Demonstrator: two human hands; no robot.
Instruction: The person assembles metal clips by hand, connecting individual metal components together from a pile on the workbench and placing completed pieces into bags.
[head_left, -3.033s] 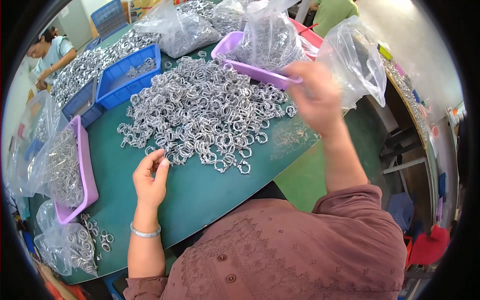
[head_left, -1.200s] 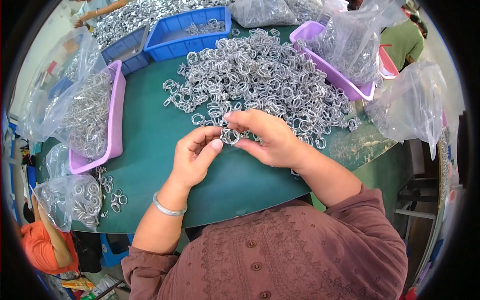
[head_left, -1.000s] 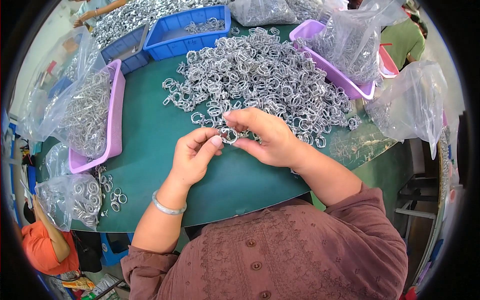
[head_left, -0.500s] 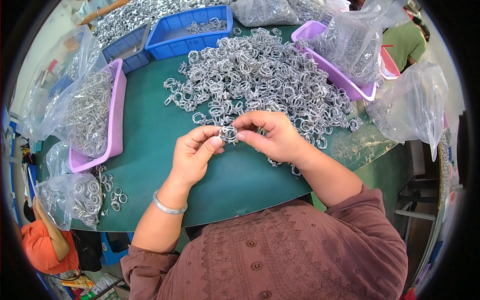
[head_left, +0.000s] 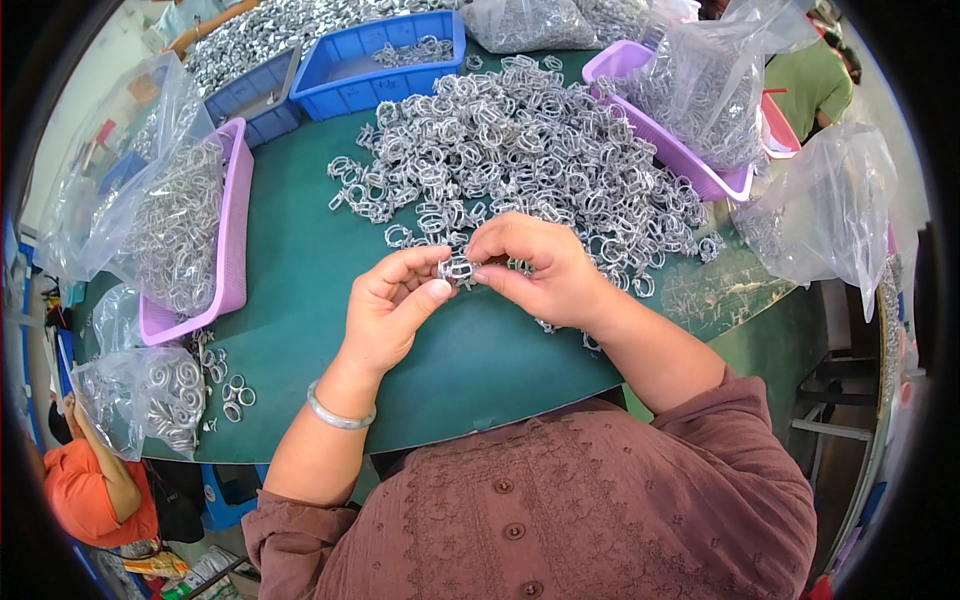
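Between my two hands, just above the table's near middle, is a small grey metal ring-shaped casting [head_left: 457, 270]. My left hand [head_left: 392, 300] pinches its left side between thumb and fingers, and a pale bangle circles that wrist. My right hand [head_left: 540, 262] is closed on the right side of the same piece, thumb below and fingers curled over it. Just beyond my hands spreads a large heap of similar grey metal castings [head_left: 530, 150], and some show behind and beneath my right hand.
The green table [head_left: 290, 290] carries purple baskets, one at the left [head_left: 235, 220] and one at the right [head_left: 690, 165], with bagged metal pieces. Blue bins [head_left: 375, 80] stand at the back. A bag of spiral pieces [head_left: 150, 400] sits front left. People [head_left: 85, 495] are nearby.
The metal casting has been turned between my fingers, so it now shows a flatter side. My fingers have shifted slightly around it; the heap and baskets look the same.
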